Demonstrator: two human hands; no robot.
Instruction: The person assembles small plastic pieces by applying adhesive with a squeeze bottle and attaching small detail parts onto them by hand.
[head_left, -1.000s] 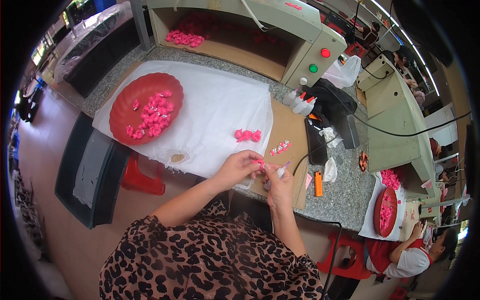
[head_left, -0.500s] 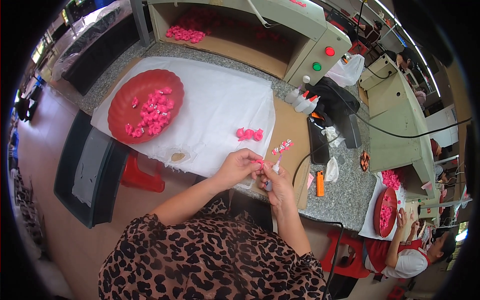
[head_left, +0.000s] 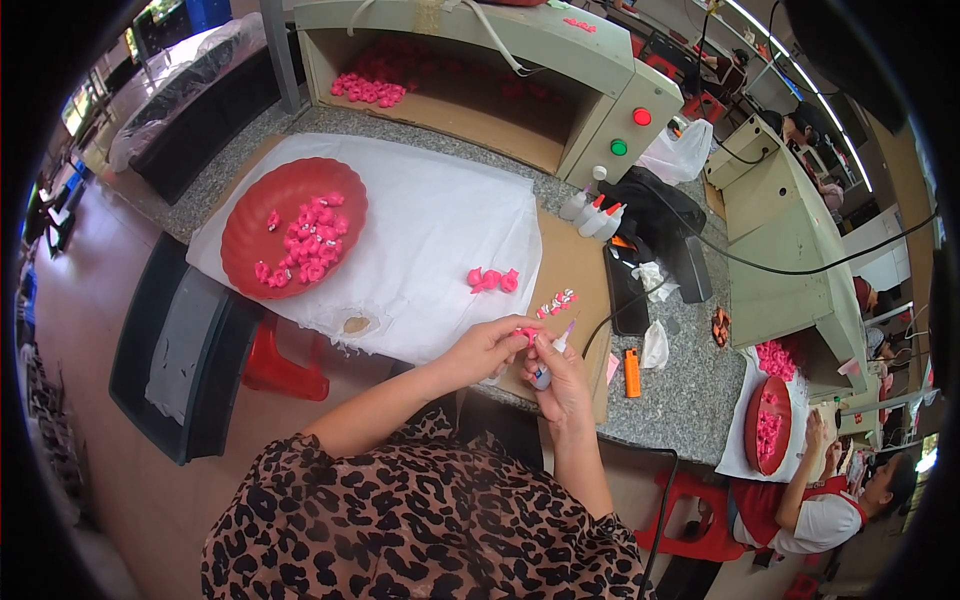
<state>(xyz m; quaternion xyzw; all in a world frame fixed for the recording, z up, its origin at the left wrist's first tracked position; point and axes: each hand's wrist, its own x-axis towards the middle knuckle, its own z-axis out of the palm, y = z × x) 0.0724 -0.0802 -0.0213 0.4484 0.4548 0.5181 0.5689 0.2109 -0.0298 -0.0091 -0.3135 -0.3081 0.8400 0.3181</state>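
Near the front edge of the worktable, my left hand point(head_left: 482, 354) pinches a small bright pink piece point(head_left: 527, 332) between thumb and fingers. Close against it, my right hand point(head_left: 566, 388) is closed round a small squeeze bottle point(head_left: 542, 377) with a thin purple tip pointing up and away. The right fingertips are near or on the pink piece; exact contact is hidden. Just beyond my hands lie a short cluster of pink pieces point(head_left: 493, 280) on white paper and a row of pink-and-silver pieces point(head_left: 557, 304) on cardboard. A red scalloped dish point(head_left: 243, 225) holds several pink pieces point(head_left: 316, 240).
An open-fronted machine point(head_left: 610, 85) with pink pieces inside stands behind the paper. White bottles point(head_left: 600, 220), a black tray point(head_left: 628, 300), an orange lighter point(head_left: 632, 373) and a black cable lie right. A dark bin point(head_left: 205, 400) stands left; a co-worker point(head_left: 815, 515) sits far right.
The pink piece has shifted slightly right and looks turned between my fingers. The bottle stays in my right hand, tilted a little more to the right. The whole view has shifted slightly.
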